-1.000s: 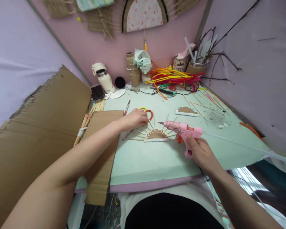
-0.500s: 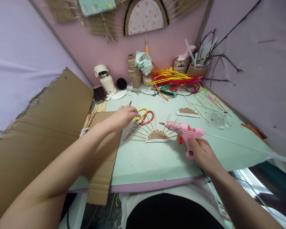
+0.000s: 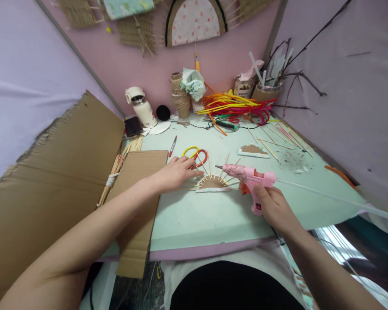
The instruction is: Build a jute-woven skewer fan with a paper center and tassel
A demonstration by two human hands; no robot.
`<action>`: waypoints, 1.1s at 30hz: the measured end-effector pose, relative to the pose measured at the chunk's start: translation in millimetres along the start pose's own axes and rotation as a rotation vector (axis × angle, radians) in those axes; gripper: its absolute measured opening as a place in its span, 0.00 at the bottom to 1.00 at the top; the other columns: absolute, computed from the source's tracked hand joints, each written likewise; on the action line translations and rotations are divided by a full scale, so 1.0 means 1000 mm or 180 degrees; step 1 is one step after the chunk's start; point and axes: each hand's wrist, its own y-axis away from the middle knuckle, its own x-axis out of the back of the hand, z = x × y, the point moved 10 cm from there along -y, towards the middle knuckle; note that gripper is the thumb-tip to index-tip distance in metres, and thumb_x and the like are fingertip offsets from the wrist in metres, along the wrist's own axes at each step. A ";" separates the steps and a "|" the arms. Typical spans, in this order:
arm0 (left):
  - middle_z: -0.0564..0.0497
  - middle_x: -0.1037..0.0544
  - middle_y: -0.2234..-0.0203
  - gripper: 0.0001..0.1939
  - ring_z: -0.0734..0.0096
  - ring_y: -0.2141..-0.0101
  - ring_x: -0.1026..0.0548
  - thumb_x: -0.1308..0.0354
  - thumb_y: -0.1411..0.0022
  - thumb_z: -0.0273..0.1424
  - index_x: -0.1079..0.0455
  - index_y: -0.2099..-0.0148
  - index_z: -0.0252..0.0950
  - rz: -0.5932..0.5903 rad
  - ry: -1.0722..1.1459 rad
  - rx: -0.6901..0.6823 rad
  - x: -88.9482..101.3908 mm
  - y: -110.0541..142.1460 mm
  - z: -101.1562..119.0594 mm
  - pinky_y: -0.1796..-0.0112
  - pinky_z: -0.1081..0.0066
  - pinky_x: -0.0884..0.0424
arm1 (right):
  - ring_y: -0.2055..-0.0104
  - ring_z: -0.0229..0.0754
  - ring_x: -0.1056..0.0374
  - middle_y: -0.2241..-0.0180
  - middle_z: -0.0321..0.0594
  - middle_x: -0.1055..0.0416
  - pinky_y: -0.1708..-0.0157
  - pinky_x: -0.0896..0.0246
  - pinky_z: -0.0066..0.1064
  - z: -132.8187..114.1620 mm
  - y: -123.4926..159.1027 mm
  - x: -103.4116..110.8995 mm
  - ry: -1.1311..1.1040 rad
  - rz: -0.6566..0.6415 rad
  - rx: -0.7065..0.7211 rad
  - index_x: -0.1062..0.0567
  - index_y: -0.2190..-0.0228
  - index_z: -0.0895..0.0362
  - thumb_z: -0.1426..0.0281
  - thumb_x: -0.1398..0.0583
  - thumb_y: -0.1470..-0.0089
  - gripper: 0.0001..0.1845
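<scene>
In my right hand (image 3: 273, 204) is a pink hot glue gun (image 3: 250, 175), its nozzle pointing left and a long clear glue stick (image 3: 310, 192) trailing from the back. My left hand (image 3: 180, 173) reaches over the left side of a cardboard half-circle (image 3: 212, 183), fingers stretched out and holding nothing I can see. Thin wooden sticks (image 3: 208, 162) fan out from the half-circle's curved edge, and some on the left are hidden by that hand. Just beyond the fingers lie scissors with yellow and red handles (image 3: 203, 157), their blades covered.
A cardboard sheet (image 3: 142, 211) lies under my left forearm, by a bundle of sticks (image 3: 111, 178). Behind are a red pen (image 3: 173, 146), an open white bottle (image 3: 145, 113), twine (image 3: 181, 99) and colourful cords (image 3: 239, 105). A second cardboard piece (image 3: 254, 150) and loose sticks (image 3: 271, 150) lie right.
My left hand has moved right and nearer to me, from beside the scissors to over the fan's left sticks. The red pen now shows fully. The glue gun has hardly moved.
</scene>
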 end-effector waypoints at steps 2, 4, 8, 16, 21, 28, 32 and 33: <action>0.44 0.29 0.51 0.26 0.57 0.52 0.34 0.51 0.34 0.21 0.33 0.39 0.49 0.0014 0.0061 -0.0048 0.001 0.001 0.004 0.55 0.61 0.41 | 0.83 0.37 0.43 0.84 0.33 0.40 0.83 0.46 0.28 0.001 0.000 0.000 0.0024 0.0000 0.0012 0.23 0.72 0.58 0.41 0.49 0.44 0.34; 0.44 0.29 0.51 0.24 0.56 0.51 0.35 0.51 0.33 0.22 0.32 0.40 0.49 0.0023 0.0093 -0.0085 0.002 0.001 0.008 0.54 0.61 0.41 | 0.84 0.36 0.43 0.84 0.33 0.40 0.83 0.46 0.28 0.001 0.000 0.001 0.0022 -0.0006 0.0016 0.23 0.71 0.59 0.40 0.50 0.44 0.35; 0.44 0.28 0.51 0.23 0.56 0.50 0.35 0.51 0.33 0.23 0.31 0.41 0.48 0.0004 0.0078 -0.0102 0.000 0.001 0.010 0.54 0.61 0.41 | 0.84 0.36 0.44 0.85 0.33 0.41 0.84 0.47 0.28 0.001 0.000 -0.002 -0.0025 -0.0046 -0.0007 0.22 0.70 0.59 0.38 0.51 0.45 0.38; 0.43 0.28 0.51 0.24 0.55 0.51 0.35 0.51 0.34 0.22 0.31 0.40 0.47 -0.0095 0.0135 -0.0107 -0.003 -0.003 0.010 0.54 0.60 0.41 | 0.84 0.36 0.45 0.86 0.32 0.43 0.84 0.47 0.28 -0.001 0.000 -0.001 0.0002 0.0001 0.0050 0.28 0.78 0.57 0.39 0.50 0.45 0.35; 0.43 0.28 0.50 0.26 0.55 0.50 0.35 0.51 0.35 0.21 0.32 0.39 0.47 -0.0144 0.0140 -0.0047 -0.003 -0.004 0.010 0.54 0.60 0.40 | 0.84 0.36 0.43 0.84 0.33 0.39 0.84 0.47 0.28 -0.001 0.000 0.001 0.0019 -0.0012 0.0043 0.26 0.76 0.57 0.41 0.50 0.43 0.33; 0.43 0.28 0.50 0.25 0.55 0.50 0.36 0.50 0.35 0.21 0.32 0.40 0.47 -0.0096 0.0089 -0.0048 -0.004 -0.005 0.011 0.54 0.60 0.39 | 0.84 0.36 0.43 0.85 0.33 0.41 0.85 0.48 0.28 0.002 -0.001 -0.003 -0.0025 -0.0063 0.0012 0.25 0.74 0.57 0.39 0.51 0.44 0.36; 0.43 0.28 0.50 0.25 0.56 0.51 0.35 0.51 0.35 0.22 0.33 0.39 0.46 -0.0041 0.0138 -0.0080 -0.002 -0.003 0.009 0.54 0.60 0.39 | 0.84 0.36 0.43 0.85 0.33 0.40 0.84 0.47 0.28 0.000 0.000 -0.003 -0.0029 -0.0070 0.0029 0.23 0.71 0.59 0.38 0.51 0.44 0.37; 0.43 0.28 0.50 0.25 0.56 0.51 0.35 0.51 0.34 0.22 0.34 0.38 0.46 0.0006 0.0141 -0.0070 0.000 -0.002 0.007 0.54 0.60 0.39 | 0.84 0.36 0.44 0.85 0.33 0.40 0.84 0.47 0.28 0.000 0.000 -0.003 -0.0027 -0.0070 0.0032 0.23 0.71 0.59 0.39 0.51 0.44 0.37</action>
